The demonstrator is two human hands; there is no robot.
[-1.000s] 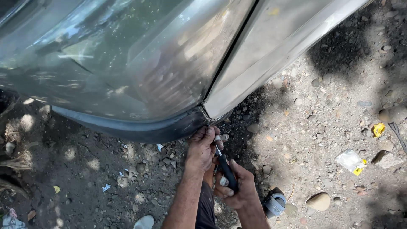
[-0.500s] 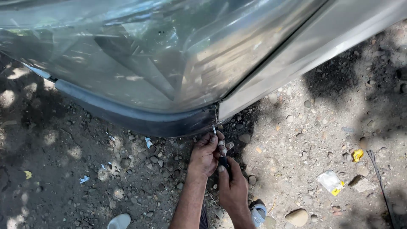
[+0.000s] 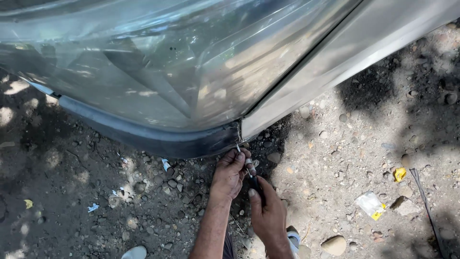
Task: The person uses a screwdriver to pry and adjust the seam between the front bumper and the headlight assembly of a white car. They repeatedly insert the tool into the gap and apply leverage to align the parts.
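Working a screwdriver (image 3: 249, 172) up at the bottom corner of the car's grey body panel (image 3: 143, 81), where the dark lower trim (image 3: 158, 140) meets the door seam; my left hand (image 3: 230, 173) pinches the shaft near its tip, steadying it against the trim's end; my right hand (image 3: 269, 217) is wrapped shut around the dark handle below. I judge the fastener not yet out, since the tip sits at the seam and the trim is attached; gravel ground (image 3: 345, 158) lies beneath.
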